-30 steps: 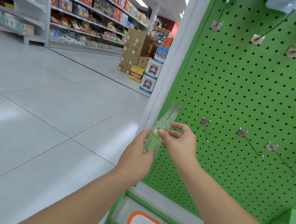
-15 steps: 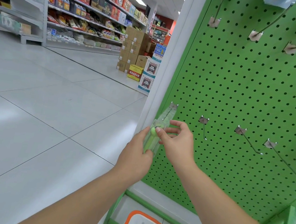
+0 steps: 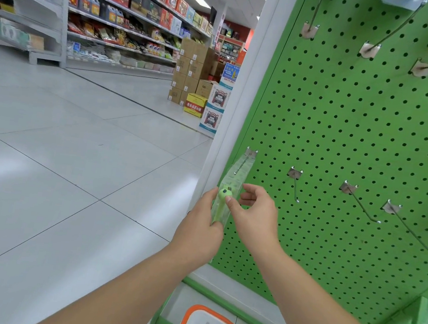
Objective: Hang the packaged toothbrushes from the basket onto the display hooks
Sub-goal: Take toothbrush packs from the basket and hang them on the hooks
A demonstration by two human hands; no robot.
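Observation:
A clear packet with a green toothbrush hangs on the leftmost hook of the lower row on the green pegboard. My left hand grips the packet's lower part from the left. My right hand touches the packet's front with its thumb, the other fingers loosely curled beside it. The white basket with an orange rim stands on the floor below my arms; its contents are barely visible.
Three bare hooks jut out to the right in the same row, with more hooks higher up. A white post edges the board on the left. Beyond lie tiled floor, stocked shelves and stacked cartons.
The packet has slid further up onto the leftmost hook, and both hands rose slightly with it. My right fingers have loosened from the packet.

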